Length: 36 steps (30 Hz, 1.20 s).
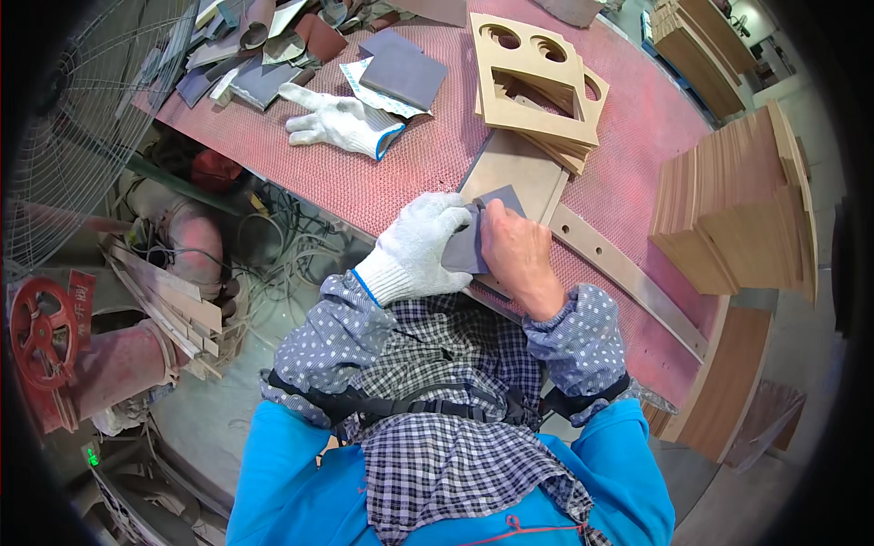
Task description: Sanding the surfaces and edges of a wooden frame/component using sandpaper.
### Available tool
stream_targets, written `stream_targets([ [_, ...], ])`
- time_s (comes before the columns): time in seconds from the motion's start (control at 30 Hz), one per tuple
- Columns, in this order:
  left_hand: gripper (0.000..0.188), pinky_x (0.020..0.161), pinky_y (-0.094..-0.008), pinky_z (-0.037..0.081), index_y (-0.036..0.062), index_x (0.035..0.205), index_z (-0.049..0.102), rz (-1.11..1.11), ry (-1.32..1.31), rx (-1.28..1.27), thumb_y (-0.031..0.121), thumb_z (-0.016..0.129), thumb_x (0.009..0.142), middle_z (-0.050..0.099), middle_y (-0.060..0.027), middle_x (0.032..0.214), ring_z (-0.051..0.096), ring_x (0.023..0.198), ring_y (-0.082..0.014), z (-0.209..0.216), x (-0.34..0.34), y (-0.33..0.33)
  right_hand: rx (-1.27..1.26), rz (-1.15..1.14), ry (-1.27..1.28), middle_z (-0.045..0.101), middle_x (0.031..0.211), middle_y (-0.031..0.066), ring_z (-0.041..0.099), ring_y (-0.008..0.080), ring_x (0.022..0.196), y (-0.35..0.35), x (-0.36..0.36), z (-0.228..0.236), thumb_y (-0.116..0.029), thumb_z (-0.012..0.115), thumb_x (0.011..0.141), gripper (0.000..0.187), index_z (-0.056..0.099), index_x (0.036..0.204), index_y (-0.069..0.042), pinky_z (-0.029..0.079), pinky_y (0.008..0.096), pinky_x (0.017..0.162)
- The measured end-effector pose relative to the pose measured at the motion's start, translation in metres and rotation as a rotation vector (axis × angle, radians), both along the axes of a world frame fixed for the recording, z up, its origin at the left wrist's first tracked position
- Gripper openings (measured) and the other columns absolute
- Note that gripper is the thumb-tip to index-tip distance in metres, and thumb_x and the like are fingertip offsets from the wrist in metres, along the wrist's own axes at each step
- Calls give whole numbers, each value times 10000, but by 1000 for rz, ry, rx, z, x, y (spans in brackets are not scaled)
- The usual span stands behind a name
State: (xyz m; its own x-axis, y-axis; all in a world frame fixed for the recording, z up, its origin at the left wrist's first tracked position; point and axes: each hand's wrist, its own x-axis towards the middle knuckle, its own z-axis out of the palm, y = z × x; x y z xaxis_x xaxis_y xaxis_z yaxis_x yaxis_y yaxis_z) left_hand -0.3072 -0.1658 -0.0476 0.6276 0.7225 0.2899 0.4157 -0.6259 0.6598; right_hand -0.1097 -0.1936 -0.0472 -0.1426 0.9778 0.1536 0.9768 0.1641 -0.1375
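Note:
A grey sheet of sandpaper point(466, 250) is between my two hands at the near edge of the table, partly over a flat wooden board point(526, 168). My left hand point(414, 247), in a white knit glove, has its thumb and curled fingers at the sheet's left side. Bare and closed, my right hand point(519, 247) pinches the upper part of the sheet. The fingers hide some of the sheet, and its exact fold cannot be made out. Past my left hand lies an unworn white glove point(332, 126) with a blue cuff.
Wooden panels with cut-outs point(523, 62) are stacked on the pink mesh-covered table point(428, 164). Sandpaper sheets point(405, 73) and scraps point(255, 55) lie far left. A strip with holes point(628, 282) and a tall panel stack point(728, 196) stand right; a fan point(82, 118) is left.

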Motion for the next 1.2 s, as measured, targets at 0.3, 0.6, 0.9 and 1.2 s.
stream_targets([
  [0.3, 823, 1164, -398, 427, 10, 1418, 513, -25, -387, -726, 169, 885, 701, 574, -135, 1398, 544, 1341, -244, 16, -21, 6, -46, -54, 120, 708, 782, 182, 704, 426, 713, 1, 15, 9, -183, 605, 975, 153, 570, 918, -45, 543, 544, 624],
  [0.6, 772, 1142, -373, 430, -11, 1496, 443, 36, -946, -1011, 113, 774, 810, 563, -105, 1390, 550, 1280, -199, -1, -26, 13, -160, -80, 535, 702, 813, 247, 684, 460, 779, 42, 22, 37, -212, 600, 995, 217, 669, 953, -10, 506, 546, 699],
  [0.9, 861, 1154, -364, 412, 2, 1519, 412, 4, -824, -890, 49, 863, 787, 526, -95, 1439, 519, 1335, -196, -29, -21, 9, -216, -24, 599, 721, 794, 224, 722, 378, 782, 145, -10, 43, -238, 638, 918, 271, 734, 904, 16, 543, 465, 747],
  [1.2, 845, 1127, -374, 454, -10, 1511, 426, 0, -916, -946, 65, 870, 796, 558, -125, 1405, 567, 1281, -208, -24, -18, 7, -178, -26, 610, 730, 834, 250, 734, 374, 806, 184, -21, 42, -181, 647, 857, 251, 729, 911, 51, 562, 448, 782],
])
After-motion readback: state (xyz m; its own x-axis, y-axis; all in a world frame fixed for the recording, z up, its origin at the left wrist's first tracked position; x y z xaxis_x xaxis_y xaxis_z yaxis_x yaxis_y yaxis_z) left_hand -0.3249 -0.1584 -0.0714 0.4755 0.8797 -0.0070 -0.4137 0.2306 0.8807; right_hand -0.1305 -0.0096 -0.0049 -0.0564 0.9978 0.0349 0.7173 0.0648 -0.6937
